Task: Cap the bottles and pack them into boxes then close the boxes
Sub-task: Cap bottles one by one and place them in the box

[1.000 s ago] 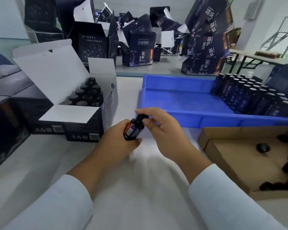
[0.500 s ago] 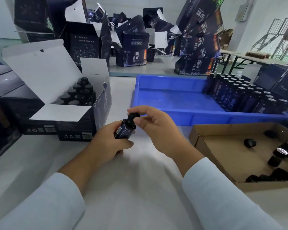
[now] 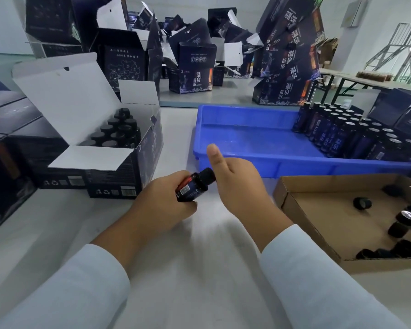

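**Capping Step at Its End: Bottle Held, Ready for Packing**

The white tabletop (image 3: 199,269) carries the whole workstation. At the left stands the open packing box (image 3: 119,162), its large lid flap raised and its near flap folded outward; several capped bottles already stand inside, grouped toward the far side, and the near part of the interior appears unfilled. To the right lies the blue tray (image 3: 247,138), with a block of standing bottles (image 3: 347,134) at its right end and its left part bare. Nearer, on the right, the shallow cardboard tray (image 3: 318,210) holds loose black caps (image 3: 362,203).

The left hand (image 3: 161,205) grasps one small dark bottle (image 3: 192,188) round its body, tilted with the neck up and to the right, above the tabletop between the packing box and the blue tray. A black cap (image 3: 207,175) sits on the neck. The right hand (image 3: 235,181) is beside the cap with the thumb raised. Its fingers lie behind the cap, so it cannot be told whether they grip it or are released.

Judgement: the step in hand is capping, at or near completion. The next move calls for confirming that the cap is tight, then carrying the bottle left to the packing box and lowering it upright into a vacant place beside the bottles already there. The box flaps remain open, so closing is not yet due.
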